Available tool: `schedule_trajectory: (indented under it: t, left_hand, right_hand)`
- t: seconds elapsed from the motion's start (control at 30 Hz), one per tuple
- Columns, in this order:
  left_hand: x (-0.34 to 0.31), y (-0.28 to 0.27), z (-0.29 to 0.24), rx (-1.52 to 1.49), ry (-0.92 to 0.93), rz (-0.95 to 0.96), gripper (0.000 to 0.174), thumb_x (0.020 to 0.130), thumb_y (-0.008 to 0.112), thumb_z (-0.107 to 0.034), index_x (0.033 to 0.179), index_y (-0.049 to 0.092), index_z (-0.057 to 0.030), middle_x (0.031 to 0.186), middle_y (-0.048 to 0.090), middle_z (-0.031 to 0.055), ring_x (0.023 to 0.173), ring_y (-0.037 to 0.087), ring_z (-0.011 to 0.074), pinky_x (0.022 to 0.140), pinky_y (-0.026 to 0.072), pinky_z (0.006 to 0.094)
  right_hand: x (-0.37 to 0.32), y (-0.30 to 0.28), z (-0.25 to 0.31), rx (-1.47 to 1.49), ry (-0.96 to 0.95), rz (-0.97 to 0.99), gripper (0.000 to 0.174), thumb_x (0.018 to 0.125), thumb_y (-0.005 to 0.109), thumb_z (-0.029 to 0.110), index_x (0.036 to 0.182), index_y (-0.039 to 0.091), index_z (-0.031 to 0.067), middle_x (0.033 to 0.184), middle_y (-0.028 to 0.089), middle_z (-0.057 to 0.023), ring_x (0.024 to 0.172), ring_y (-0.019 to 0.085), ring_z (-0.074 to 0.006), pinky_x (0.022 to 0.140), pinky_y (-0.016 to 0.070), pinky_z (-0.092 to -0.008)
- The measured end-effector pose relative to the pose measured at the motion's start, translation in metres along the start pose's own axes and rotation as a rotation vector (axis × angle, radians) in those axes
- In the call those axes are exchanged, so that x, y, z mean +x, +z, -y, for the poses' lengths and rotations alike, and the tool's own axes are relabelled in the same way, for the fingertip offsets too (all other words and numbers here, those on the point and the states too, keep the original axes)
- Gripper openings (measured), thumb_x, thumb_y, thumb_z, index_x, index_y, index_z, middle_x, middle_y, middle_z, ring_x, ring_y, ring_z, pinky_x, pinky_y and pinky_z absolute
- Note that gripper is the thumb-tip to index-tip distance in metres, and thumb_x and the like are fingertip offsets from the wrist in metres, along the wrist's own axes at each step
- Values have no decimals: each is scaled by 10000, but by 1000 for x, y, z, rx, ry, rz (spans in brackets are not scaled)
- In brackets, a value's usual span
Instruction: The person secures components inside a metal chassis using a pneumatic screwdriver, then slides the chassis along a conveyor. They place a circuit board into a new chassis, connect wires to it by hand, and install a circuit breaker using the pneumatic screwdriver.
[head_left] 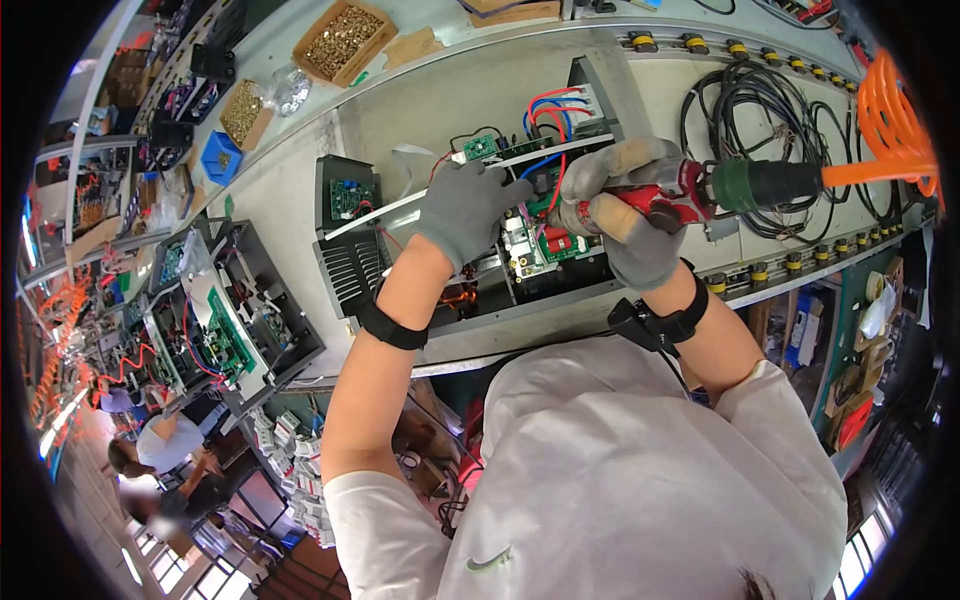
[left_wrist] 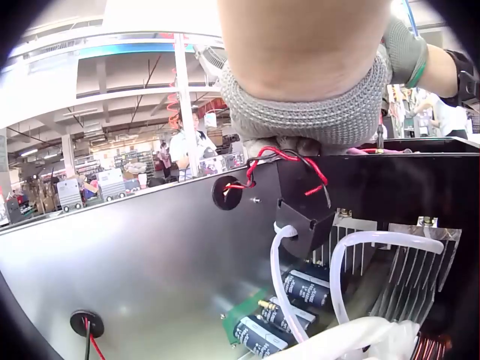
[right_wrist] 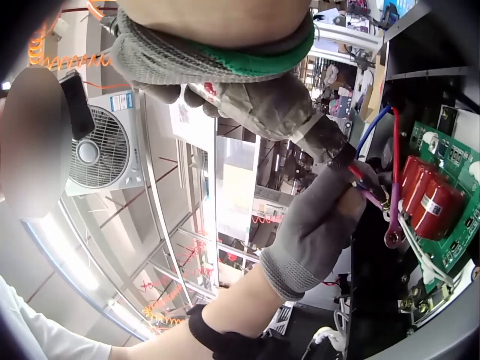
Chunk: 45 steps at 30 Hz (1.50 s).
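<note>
My right hand grips a red power screwdriver with an orange hose at its rear. Grey tape wraps the front of the screwdriver, and its nose points at my left hand's fingertips. My gloved left hand reaches over the open metal case and pinches a purple-sleeved wire beside the nose. Another wire ends in a ring lug close by. Inside the case lies a green circuit board with red capacitors. White tubing and black capacitors show in the left wrist view.
Red and blue wires rise at the case's far side. Black cable coils lie at the right, near roller tracks. A box of brass fasteners and a blue bin stand at the upper left. Another opened case stands left.
</note>
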<state>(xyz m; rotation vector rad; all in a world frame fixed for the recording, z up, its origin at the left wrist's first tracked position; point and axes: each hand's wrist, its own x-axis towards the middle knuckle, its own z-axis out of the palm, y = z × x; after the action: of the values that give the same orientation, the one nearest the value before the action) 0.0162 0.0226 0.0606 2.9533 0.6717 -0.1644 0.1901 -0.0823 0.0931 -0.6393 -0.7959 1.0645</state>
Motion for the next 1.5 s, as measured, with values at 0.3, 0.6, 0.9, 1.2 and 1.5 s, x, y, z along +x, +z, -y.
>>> schedule_trajectory:
  t: [0.3, 0.6, 0.9, 1.2, 1.5]
  left_hand:
    - [-3, -6, 2, -34, 33, 23, 434, 741, 617, -98, 1135, 592, -279, 881, 594, 22, 887, 587, 229, 742, 455, 385]
    - [-5, -2, 7, -21, 115, -13, 475, 725, 632, -115, 1151, 567, -317, 885, 588, 26, 888, 585, 225, 740, 456, 375]
    - [3, -5, 2, 27, 108, 96, 294, 727, 649, -193, 1015, 631, -249, 897, 583, 19, 924, 574, 217, 794, 441, 374]
    - [5, 1, 3, 7, 55, 128, 275, 753, 645, -238, 1027, 649, -233, 942, 612, -15, 972, 560, 188, 871, 396, 360]
    - [-10, 22, 11, -111, 113, -210, 221, 754, 652, -246, 973, 659, -216, 878, 578, -11, 950, 544, 193, 865, 399, 351]
  right_hand:
    - [-3, 1, -3, -135, 66, 50, 239, 709, 564, -131, 907, 576, 3, 886, 626, -109, 806, 611, -169, 751, 514, -303]
    - [-7, -3, -13, -252, 4, 153, 254, 744, 544, -159, 934, 569, 7, 901, 620, -111, 843, 605, -172, 772, 507, -304]
    - [-4, 12, -8, -288, 97, 150, 224, 729, 564, -156, 877, 578, 12, 892, 622, -86, 827, 605, -162, 755, 505, -287]
    - [11, 33, -8, -275, 166, 130, 221, 714, 580, -154, 853, 562, 17, 829, 607, -70, 776, 597, -155, 719, 508, -279]
    - [14, 38, -11, -467, 152, 187, 214, 713, 580, -140, 860, 571, 16, 837, 622, -72, 794, 607, -153, 728, 508, -279]
